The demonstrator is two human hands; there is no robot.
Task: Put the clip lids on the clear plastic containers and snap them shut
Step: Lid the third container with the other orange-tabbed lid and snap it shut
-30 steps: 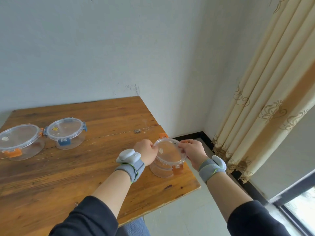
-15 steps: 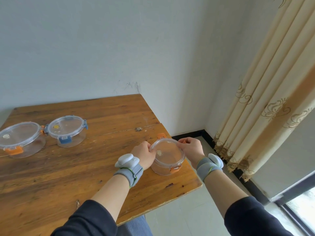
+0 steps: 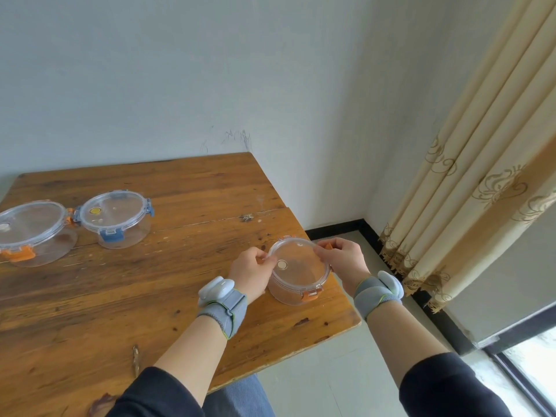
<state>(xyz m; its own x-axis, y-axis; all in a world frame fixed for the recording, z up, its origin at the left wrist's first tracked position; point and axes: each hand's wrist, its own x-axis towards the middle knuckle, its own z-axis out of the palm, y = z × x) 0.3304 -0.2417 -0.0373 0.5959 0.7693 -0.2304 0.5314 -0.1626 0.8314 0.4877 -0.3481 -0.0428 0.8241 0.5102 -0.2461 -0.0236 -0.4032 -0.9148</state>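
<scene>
A round clear container point(image 3: 293, 291) stands near the table's right edge with its clear lid point(image 3: 299, 264) lying on top. The lid has orange clips; the front clip point(image 3: 311, 295) hangs down at the rim. My left hand point(image 3: 251, 273) grips the lid's left edge with fingers curled. At the lid's right edge my right hand point(image 3: 341, 260) pinches the rim, over an orange clip. Two more round containers sit at the far left, both lidded: one with blue clips point(image 3: 115, 219), one with orange clips point(image 3: 33, 233).
The wooden table point(image 3: 168, 281) ends just right of the held container, with tiled floor below. A beige patterned curtain point(image 3: 481, 182) hangs at the right. A pale wall runs behind the table.
The lid was held tilted above the container a second ago; it has come down and now lies flat on the rim. Both hands stayed on its edges.
</scene>
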